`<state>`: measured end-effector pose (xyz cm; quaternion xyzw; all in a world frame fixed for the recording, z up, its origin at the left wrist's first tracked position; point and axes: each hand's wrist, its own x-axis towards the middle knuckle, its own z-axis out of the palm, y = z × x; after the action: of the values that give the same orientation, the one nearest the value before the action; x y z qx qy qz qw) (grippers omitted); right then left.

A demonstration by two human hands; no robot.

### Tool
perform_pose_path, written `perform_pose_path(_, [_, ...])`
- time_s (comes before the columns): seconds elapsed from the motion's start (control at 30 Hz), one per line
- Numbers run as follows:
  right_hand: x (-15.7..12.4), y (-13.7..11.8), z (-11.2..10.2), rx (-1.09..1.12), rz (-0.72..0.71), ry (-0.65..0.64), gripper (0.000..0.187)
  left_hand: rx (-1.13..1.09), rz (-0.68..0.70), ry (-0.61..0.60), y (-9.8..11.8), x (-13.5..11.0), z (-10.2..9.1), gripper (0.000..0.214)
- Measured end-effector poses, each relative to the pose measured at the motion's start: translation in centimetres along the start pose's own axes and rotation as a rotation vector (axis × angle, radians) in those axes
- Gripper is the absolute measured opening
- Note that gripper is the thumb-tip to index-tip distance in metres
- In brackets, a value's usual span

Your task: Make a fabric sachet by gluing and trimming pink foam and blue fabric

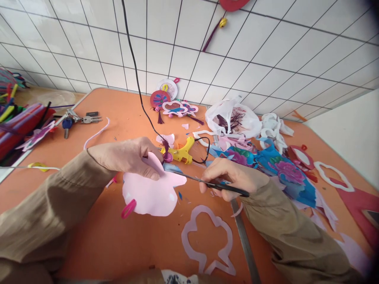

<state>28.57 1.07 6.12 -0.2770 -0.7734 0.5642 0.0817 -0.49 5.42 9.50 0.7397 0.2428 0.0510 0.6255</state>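
My left hand [133, 157] pinches a pink paper cutout [151, 193] with a wavy edge above the orange table. A magenta loop [128, 209] sticks out at its lower left. A purple bell [167, 157] with a dark tassel shows at its upper edge, beside my left fingers. My right hand [227, 177] is closed around black-handled scissors [219, 186], seen edge-on. Their metal blades point left to the cutout's upper right edge, where a bit of blue shows. Whether the blades are apart I cannot tell.
Behind my hands lies a yellow glue gun [183, 152] with a black cord. A pink paper outline [192, 221] lies in front. Finished ornaments [174, 107], a white plastic bag [251, 120] and floral fabric scraps [284, 169] lie farther back. Keys [89, 118] are at left.
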Motion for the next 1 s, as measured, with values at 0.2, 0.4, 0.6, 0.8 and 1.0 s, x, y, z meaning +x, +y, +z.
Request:
perform_pose_path(0.2, [0.09,-0.19,0.12,-0.021,0.015,-0.005,0.064,0.01,-0.022,0.008,-0.08,-0.04,-0.06,0.037])
perform_pose_path(0.4, [0.08,-0.05,0.13,-0.035,-0.029,-0.004,0.062,0.01,-0.03,0.006,0.0,0.04,0.02,0.039])
perform_pose_path(0.6, [0.1,-0.11,0.16,-0.05,-0.056,0.007,0.064,0.009,-0.019,0.014,0.02,0.01,0.06,0.037])
perform_pose_path(0.8, [0.1,-0.06,0.14,-0.055,-0.056,0.007,0.059,0.001,-0.036,0.012,-0.01,-0.05,0.06,0.036])
perform_pose_path(1.0, [0.06,0.07,0.19,-0.057,-0.041,-0.003,0.06,-0.008,-0.011,0.012,0.09,-0.01,0.05,0.027])
